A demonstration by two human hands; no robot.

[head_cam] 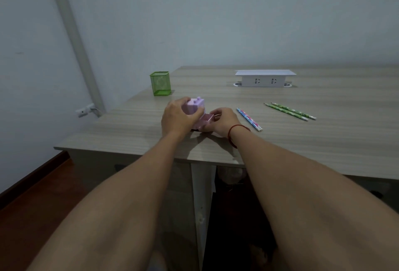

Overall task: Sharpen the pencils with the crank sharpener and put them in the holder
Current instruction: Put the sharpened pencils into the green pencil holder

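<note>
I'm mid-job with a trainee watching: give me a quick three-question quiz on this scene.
1. True or false: the green mesh holder already has a pencil in it.
2. How many pencils lie on the table?
3. Which hand grips the top of the sharpener? A: left hand. B: right hand.
Key: 1 false; 2 four; 3 A.
</note>
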